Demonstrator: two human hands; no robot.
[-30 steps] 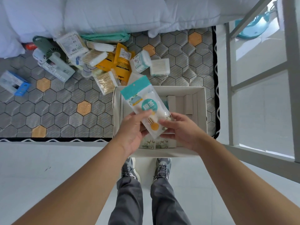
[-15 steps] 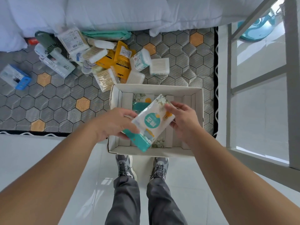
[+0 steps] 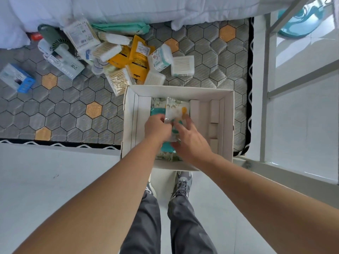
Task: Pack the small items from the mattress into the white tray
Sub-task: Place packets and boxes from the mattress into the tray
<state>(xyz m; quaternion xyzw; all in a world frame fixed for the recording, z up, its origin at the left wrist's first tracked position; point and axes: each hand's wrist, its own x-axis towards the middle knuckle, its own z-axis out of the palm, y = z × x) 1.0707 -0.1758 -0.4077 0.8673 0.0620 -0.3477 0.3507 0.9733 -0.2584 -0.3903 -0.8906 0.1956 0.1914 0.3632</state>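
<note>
Head view, steeply down, seemingly close over white tray (image 3: 178,89).

the white tray (image 3: 228,123), an open cardboard box with folded inner walls, sits on the grey hexagon-quilted mattress (image 3: 73,110), surrounding both hands. a white packet (image 3: 177,110) with yellow and teal print lies flat inside it, gripped at its near edge by the left hand (image 3: 157,129), with the right hand (image 3: 190,142) resting its fingers on it. a teal packet (image 3: 156,112) lies under it, just beyond the left hand. beyond the hands, outside the tray, lies a heap: cotton swab packs (image 3: 119,80), yellow sachets (image 3: 139,59), a swab box (image 3: 182,66). far left of the left hand lies a blue box (image 3: 17,77).
</note>
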